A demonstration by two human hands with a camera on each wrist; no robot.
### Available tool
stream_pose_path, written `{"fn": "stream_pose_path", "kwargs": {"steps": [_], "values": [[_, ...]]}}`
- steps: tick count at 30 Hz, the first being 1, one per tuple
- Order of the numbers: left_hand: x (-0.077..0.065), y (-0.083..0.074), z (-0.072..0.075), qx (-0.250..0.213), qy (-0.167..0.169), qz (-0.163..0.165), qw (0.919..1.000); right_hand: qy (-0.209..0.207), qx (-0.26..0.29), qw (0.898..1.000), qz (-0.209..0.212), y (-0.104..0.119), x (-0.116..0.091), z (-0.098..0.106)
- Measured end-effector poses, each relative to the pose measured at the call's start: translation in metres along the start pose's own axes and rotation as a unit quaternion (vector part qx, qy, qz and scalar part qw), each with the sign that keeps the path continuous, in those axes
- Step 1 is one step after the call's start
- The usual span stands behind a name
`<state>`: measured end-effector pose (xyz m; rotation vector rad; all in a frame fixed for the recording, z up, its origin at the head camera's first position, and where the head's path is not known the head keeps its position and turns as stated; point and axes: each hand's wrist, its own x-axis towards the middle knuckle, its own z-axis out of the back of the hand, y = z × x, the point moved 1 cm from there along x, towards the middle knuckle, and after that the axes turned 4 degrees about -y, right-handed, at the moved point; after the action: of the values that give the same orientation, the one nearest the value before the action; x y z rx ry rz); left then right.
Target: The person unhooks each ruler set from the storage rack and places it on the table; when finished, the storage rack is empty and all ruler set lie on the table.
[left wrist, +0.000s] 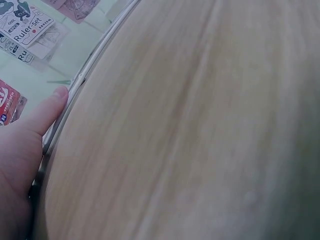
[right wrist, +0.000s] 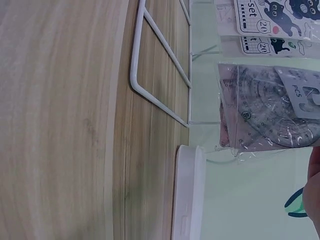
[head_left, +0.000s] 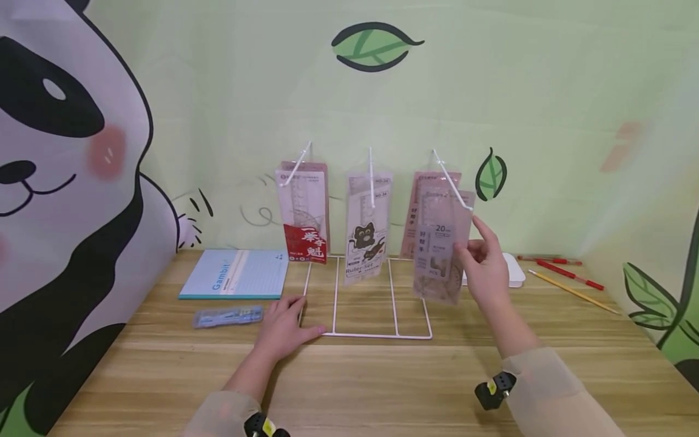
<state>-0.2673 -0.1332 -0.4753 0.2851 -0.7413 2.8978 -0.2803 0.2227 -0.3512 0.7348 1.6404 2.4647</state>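
Note:
My right hand point(head_left: 485, 267) pinches the right edge of a clear ruler-set packet point(head_left: 437, 279), its fingertips near the end of the right hook point(head_left: 452, 185). That packet hangs at the front of this hook, with a pinkish packet point(head_left: 411, 230) behind it. In the right wrist view, a protractor point(right wrist: 272, 107) shows through the plastic. My left hand point(head_left: 285, 328) rests at the front left corner of the white wire rack point(head_left: 360, 334), fingers spread. Its thumb point(left wrist: 52, 107) lies along the front wire in the left wrist view.
Cat-print ruler sets point(head_left: 367, 237) hang on the middle hook, and red-and-white packets point(head_left: 303, 212) on the left one. At left lie a blue notebook point(head_left: 235, 276) and a slim clear case point(head_left: 228, 316). A white box point(head_left: 514, 271), red pens point(head_left: 570, 275) and a yellow pencil point(head_left: 573, 292) lie at right.

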Motion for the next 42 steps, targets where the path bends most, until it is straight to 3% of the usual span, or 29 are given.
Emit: {"fn": "stream_pose_path", "kwargs": {"steps": [23,31,42], "values": [[0.0,0.0,0.003,0.001,0.006,0.006,1.0,0.038,-0.026,0.994,0.099,0.009,-0.013,0.028],[-0.005,0.001,0.001,-0.002,0.007,0.006,1.0,0.052,-0.043,0.993,0.094,0.011,-0.02,0.037],[0.0,-0.001,0.002,0.002,-0.002,-0.005,1.0,0.05,-0.075,0.988,0.126,0.018,-0.016,0.052]]}}
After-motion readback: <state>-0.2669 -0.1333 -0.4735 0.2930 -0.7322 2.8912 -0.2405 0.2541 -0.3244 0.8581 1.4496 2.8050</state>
